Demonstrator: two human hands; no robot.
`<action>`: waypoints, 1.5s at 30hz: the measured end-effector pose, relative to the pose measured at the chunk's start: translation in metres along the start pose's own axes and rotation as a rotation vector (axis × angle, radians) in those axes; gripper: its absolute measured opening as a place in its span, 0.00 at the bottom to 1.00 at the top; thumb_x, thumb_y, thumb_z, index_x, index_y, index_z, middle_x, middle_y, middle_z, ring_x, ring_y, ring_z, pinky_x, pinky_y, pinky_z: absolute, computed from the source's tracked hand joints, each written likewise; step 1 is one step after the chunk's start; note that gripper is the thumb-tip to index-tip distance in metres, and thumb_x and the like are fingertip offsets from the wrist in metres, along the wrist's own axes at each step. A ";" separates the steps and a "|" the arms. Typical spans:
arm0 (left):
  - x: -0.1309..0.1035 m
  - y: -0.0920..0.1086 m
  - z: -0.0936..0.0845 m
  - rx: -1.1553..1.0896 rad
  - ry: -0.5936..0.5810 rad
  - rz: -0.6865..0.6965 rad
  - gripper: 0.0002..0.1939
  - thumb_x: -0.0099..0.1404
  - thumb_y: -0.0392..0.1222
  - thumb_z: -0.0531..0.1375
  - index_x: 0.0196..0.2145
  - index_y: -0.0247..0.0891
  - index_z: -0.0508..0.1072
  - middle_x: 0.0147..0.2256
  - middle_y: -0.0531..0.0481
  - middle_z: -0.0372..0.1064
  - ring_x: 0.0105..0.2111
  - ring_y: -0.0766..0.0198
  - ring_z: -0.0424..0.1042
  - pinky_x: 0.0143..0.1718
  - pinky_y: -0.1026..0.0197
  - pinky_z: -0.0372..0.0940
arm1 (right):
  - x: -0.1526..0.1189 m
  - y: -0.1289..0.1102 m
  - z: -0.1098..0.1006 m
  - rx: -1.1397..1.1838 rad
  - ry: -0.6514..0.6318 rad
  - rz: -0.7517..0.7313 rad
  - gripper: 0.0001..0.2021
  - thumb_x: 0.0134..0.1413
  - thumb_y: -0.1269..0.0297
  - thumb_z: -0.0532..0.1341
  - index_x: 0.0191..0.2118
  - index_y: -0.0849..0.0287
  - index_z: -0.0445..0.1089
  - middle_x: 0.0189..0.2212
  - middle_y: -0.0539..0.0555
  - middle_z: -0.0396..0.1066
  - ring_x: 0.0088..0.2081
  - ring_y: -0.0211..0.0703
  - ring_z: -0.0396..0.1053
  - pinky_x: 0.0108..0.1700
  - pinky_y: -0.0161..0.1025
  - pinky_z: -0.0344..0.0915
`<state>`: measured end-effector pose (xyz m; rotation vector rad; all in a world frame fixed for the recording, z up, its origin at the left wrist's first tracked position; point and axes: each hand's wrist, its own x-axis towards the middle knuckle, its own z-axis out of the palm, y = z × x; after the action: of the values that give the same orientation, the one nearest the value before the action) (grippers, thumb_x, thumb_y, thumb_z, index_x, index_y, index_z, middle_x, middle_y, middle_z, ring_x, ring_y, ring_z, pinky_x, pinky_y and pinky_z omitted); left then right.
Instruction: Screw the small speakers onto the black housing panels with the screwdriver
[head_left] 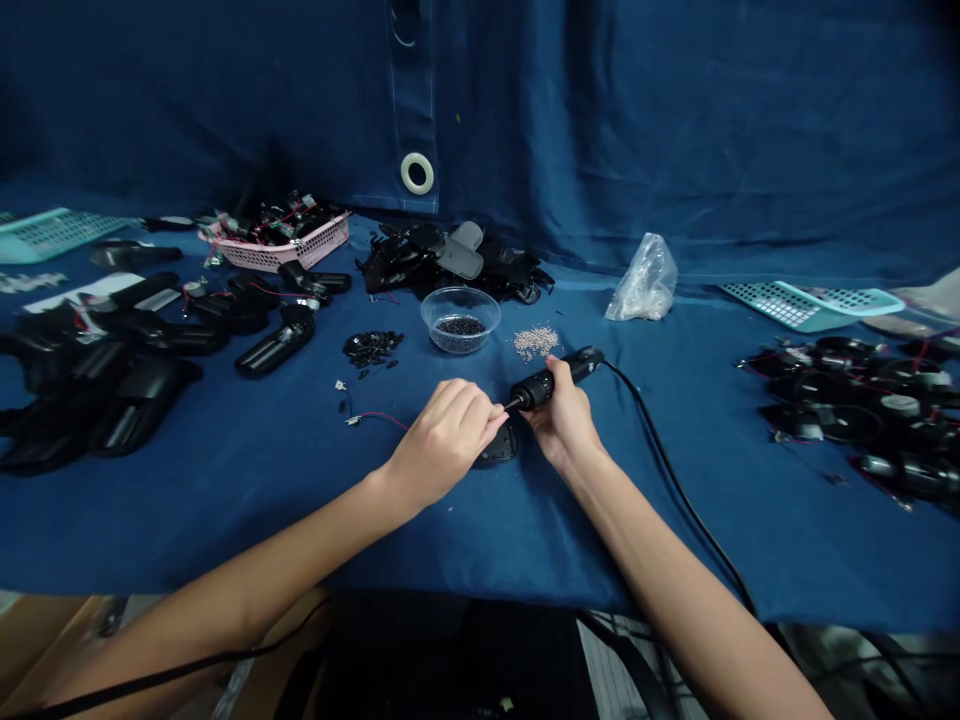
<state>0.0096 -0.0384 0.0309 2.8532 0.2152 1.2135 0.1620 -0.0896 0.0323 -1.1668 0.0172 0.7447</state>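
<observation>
My right hand (564, 415) grips a black corded electric screwdriver (559, 378), its bit pointing left. My left hand (450, 435) is closed in a pinch at the tip of that bit; whatever sits between the fingertips is too small to make out. Under the hands, a black plastic part (501, 445) lies on the blue cloth, mostly hidden by my left hand. A red wire (384, 416) with a small connector runs out to the left from beneath my left hand. Just beyond the screwdriver is a pile of small silver screws (535, 342).
Beyond my hands stand a clear bowl (460, 310) of tiny dark pieces and a heap of small black parts (373, 347). Black housings (142, 340) crowd the left, near a pink basket (300, 250). Wired black assemblies (847, 400) lie right; the screwdriver's cord (660, 450) trails toward me.
</observation>
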 end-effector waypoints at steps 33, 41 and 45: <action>-0.029 -0.045 -0.030 -0.412 -0.578 -0.235 0.33 0.62 0.48 0.63 0.62 0.44 0.60 0.53 0.45 0.63 0.52 0.58 0.67 0.53 0.58 0.65 | -0.051 -0.047 0.053 -0.054 -0.473 -0.585 0.25 0.54 0.36 0.49 0.33 0.56 0.61 0.21 0.47 0.65 0.18 0.33 0.65 0.21 0.31 0.62; -0.032 -0.047 -0.002 -0.581 -0.508 -0.233 0.32 0.61 0.48 0.64 0.61 0.45 0.60 0.53 0.44 0.62 0.55 0.58 0.64 0.59 0.53 0.61 | -0.051 -0.029 0.052 -0.090 -0.492 -0.627 0.22 0.52 0.38 0.54 0.33 0.55 0.63 0.19 0.45 0.64 0.16 0.32 0.62 0.19 0.31 0.59; -0.034 -0.049 -0.002 -0.610 -0.508 -0.240 0.31 0.61 0.48 0.64 0.60 0.45 0.60 0.53 0.45 0.62 0.56 0.57 0.63 0.59 0.53 0.60 | -0.046 -0.019 0.048 -0.103 -0.509 -0.626 0.20 0.53 0.40 0.56 0.33 0.54 0.64 0.19 0.45 0.65 0.16 0.30 0.63 0.19 0.30 0.58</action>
<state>-0.0210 0.0055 0.0034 2.3919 0.1304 0.3874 0.1199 -0.0770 0.0859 -0.9706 -0.7853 0.4626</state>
